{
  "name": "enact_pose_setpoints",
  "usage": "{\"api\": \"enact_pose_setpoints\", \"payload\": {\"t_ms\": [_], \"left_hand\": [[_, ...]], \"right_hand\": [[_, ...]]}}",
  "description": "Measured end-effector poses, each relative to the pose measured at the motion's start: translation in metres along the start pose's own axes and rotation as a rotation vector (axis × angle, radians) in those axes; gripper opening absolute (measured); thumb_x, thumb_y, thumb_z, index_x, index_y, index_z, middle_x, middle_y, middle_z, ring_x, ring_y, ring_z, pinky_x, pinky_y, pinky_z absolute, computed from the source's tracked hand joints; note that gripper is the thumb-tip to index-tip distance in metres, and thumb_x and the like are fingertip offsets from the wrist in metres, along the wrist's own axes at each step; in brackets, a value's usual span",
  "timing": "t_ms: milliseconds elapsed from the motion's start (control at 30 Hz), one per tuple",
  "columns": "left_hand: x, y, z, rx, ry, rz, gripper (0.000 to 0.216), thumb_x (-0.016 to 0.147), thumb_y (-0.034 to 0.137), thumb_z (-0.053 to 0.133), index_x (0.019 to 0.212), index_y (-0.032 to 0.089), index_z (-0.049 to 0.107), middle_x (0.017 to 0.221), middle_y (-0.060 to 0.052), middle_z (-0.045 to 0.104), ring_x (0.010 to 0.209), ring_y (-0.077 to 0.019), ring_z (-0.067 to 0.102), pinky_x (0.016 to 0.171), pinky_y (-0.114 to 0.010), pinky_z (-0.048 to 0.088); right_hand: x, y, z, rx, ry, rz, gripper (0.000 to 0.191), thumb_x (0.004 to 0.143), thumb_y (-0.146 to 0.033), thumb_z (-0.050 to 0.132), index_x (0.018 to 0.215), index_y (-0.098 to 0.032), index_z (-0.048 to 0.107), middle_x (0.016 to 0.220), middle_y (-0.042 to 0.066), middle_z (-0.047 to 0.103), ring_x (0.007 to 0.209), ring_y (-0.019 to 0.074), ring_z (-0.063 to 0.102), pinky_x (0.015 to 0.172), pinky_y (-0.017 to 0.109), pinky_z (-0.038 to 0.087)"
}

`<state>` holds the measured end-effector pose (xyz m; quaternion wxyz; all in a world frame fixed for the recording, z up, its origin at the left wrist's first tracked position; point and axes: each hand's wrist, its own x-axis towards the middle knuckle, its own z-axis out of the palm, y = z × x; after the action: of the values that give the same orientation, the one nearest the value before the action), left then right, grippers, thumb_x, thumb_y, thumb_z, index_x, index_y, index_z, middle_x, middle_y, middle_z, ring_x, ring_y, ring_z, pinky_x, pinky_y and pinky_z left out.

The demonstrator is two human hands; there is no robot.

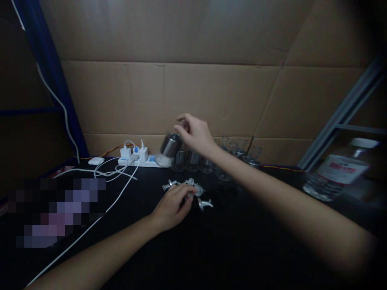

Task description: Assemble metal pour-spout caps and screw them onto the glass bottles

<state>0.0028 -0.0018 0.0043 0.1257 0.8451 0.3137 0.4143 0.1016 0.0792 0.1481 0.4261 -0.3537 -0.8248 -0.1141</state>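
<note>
My right hand (196,133) holds a small glass cup with a silvery band (169,148), tilted and lifted above the black table (229,241) near the back. My left hand (173,205) rests on the table with its fingers curled over a small pile of silver metal pieces (196,192). One more silver piece (205,204) lies just right of that hand. Behind the pile stands a row of similar glass cups (193,160) against the cardboard wall.
A white power strip (136,159) with plugs and white cables (115,173) lies at the back left. More glasses (248,155) stand at the back right. A clear plastic bottle (338,173) stands at the right. Cardboard walls (181,96) close the back.
</note>
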Motion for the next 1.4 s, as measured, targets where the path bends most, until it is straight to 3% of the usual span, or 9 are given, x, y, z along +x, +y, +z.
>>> {"api": "enact_pose_setpoints", "payload": {"t_ms": [167, 300, 633, 1400], "left_hand": [[0.000, -0.001, 0.001, -0.004, 0.000, -0.001, 0.020, 0.080, 0.013, 0.039, 0.098, 0.018, 0.047, 0.087, -0.004, 0.055, 0.080, -0.0153, 0.051, 0.073, -0.029, 0.038], [0.000, -0.001, 0.001, -0.006, 0.001, -0.007, 0.020, 0.081, 0.013, 0.039, 0.098, 0.018, 0.047, 0.087, -0.003, 0.054, 0.080, -0.0152, 0.051, 0.073, -0.029, 0.038], [0.000, -0.001, 0.000, 0.009, -0.003, -0.008, 0.019, 0.081, 0.014, 0.039, 0.097, 0.018, 0.047, 0.088, -0.004, 0.055, 0.081, -0.0157, 0.051, 0.073, -0.030, 0.038], [0.000, 0.000, 0.000, 0.008, 0.012, -0.005, 0.020, 0.080, 0.014, 0.039, 0.097, 0.017, 0.048, 0.086, -0.004, 0.055, 0.078, -0.0150, 0.051, 0.072, -0.029, 0.038]], "right_hand": [[0.009, 0.018, -0.055, -0.176, -0.017, 0.103, 0.025, 0.073, -0.030, 0.049, 0.089, -0.013, 0.058, 0.071, 0.005, 0.059, 0.065, 0.0157, 0.052, 0.061, 0.029, 0.037], [-0.003, 0.040, -0.068, -0.321, -0.139, 0.167, 0.024, 0.070, -0.032, 0.052, 0.083, -0.014, 0.061, 0.067, 0.005, 0.060, 0.062, 0.0166, 0.054, 0.059, 0.030, 0.038], [-0.040, 0.083, -0.052, -0.470, -0.305, 0.285, 0.026, 0.072, -0.034, 0.051, 0.087, -0.014, 0.060, 0.072, 0.009, 0.063, 0.069, 0.0208, 0.056, 0.058, 0.029, 0.039], [-0.047, 0.106, -0.028, -0.505, -0.413, 0.374, 0.028, 0.071, -0.033, 0.052, 0.088, -0.012, 0.062, 0.080, 0.011, 0.064, 0.077, 0.0226, 0.058, 0.064, 0.031, 0.043]]}}
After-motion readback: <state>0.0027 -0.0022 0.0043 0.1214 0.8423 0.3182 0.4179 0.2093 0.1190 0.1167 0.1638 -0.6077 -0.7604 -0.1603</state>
